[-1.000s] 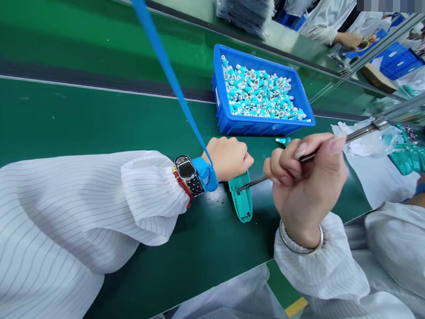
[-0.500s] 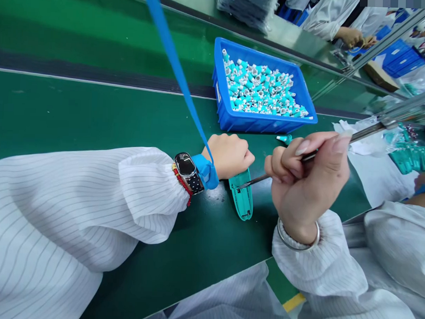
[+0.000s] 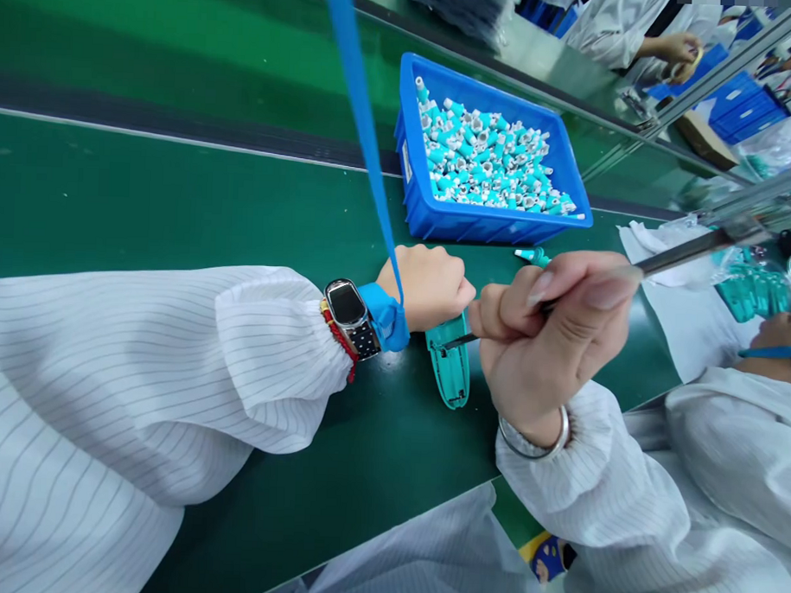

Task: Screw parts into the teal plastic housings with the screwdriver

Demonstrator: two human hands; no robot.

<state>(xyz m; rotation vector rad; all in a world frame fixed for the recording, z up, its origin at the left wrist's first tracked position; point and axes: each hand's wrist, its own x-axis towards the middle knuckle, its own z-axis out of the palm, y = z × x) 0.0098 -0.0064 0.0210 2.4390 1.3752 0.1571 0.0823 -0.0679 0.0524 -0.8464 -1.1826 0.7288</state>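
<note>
My left hand (image 3: 427, 289) is a closed fist resting on the green belt, its knuckles at the top end of a teal plastic housing (image 3: 448, 365). My right hand (image 3: 543, 341) grips a long slim metal tool (image 3: 689, 251), whose dark tip reaches into the housing near its upper end. A blue strap (image 3: 386, 316) circles my left wrist beside a black watch (image 3: 347, 304), and its blue cord (image 3: 361, 127) rises out of view. A metal bangle (image 3: 533, 444) sits on my right wrist.
A blue crate (image 3: 495, 226) full of small white and teal parts stands beyond my hands on the green belt (image 3: 178, 194). A small teal part (image 3: 533, 257) lies near it. At right, teal parts lie on a white sheet (image 3: 686, 333), beside a co-worker's hand (image 3: 780, 331).
My right hand has tilted and shifted slightly left, with its wrist lower in view. The tool tip stays at the housing. The whole scene has drifted slightly with my head.
</note>
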